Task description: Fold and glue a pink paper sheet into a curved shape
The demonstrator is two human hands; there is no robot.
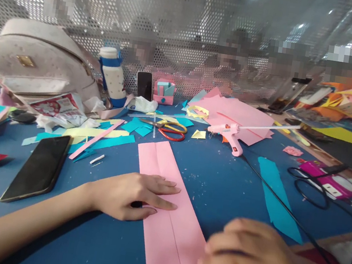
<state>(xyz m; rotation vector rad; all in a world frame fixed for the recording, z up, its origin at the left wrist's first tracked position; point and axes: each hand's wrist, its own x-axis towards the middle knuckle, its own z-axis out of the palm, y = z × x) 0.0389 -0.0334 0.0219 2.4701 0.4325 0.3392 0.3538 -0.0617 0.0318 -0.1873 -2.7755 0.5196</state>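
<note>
In the head view, a pink strip (161, 231) is laid on the worktop (95, 248). A lengthwise line is already made in it; flattening is judged unfinished, with nothing attached. The strip is pressed by the left hand (140, 195), fingers spread, nothing gripped. At its near right edge the right hand (250, 258) is blurred, fingers curled; whether the strip is pinched cannot be told. Beyond it, scissors (175, 137) and glue gun (228, 133) are left untouched.

A paper strip (160, 240) lies on the table (95, 248), phone (38, 166) to its left, scissors (160, 125) behind, glue gun (228, 130) behind-right
</note>
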